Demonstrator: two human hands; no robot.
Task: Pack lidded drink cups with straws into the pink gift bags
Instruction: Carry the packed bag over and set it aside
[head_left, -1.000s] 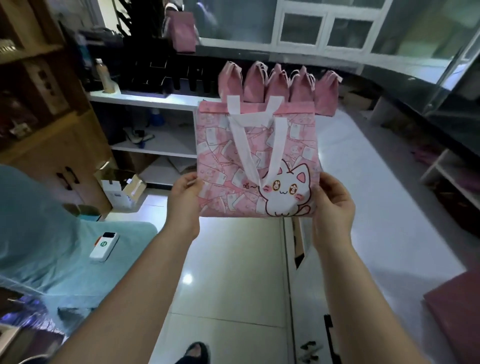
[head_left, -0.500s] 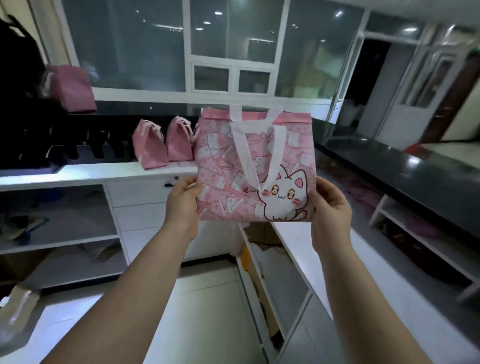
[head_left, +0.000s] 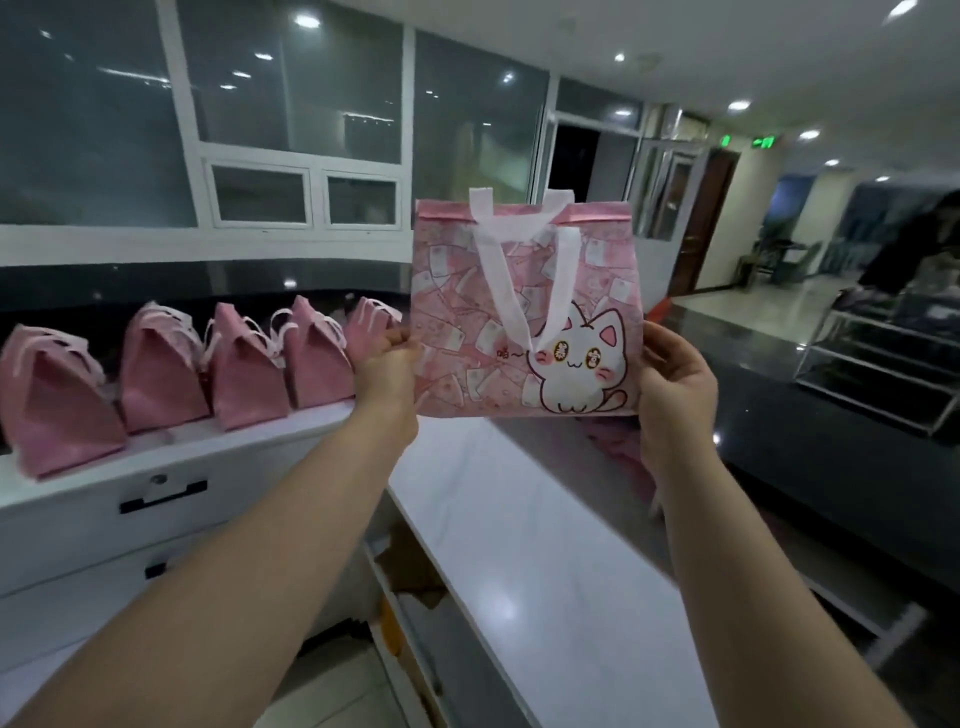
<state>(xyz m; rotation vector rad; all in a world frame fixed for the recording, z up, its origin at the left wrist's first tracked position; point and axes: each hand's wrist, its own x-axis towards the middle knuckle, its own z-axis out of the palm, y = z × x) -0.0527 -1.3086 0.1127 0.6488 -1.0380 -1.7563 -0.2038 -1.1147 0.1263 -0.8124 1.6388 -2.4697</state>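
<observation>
**A person holds one pink gift bag (head_left: 524, 312) up in the air between both grips.**

The bag hangs upright and flat above the white counter (head_left: 519, 545), its printed front facing the camera. Its white handles are folded down over that front, and a cartoon white cat sits in its lower right corner. The left grip (head_left: 387, 366) pinches the bag's left edge low down. The right grip (head_left: 675, 384) is curled round the lower right edge. To the left of the bag, a row of pink bags (head_left: 249, 374), five in all, stands on the counter, and the nearest one is partly hidden behind the left grip. To the right of the bag, well apart from it, a clear tiered rack (head_left: 872, 374) sits on a dark surface.
</observation>
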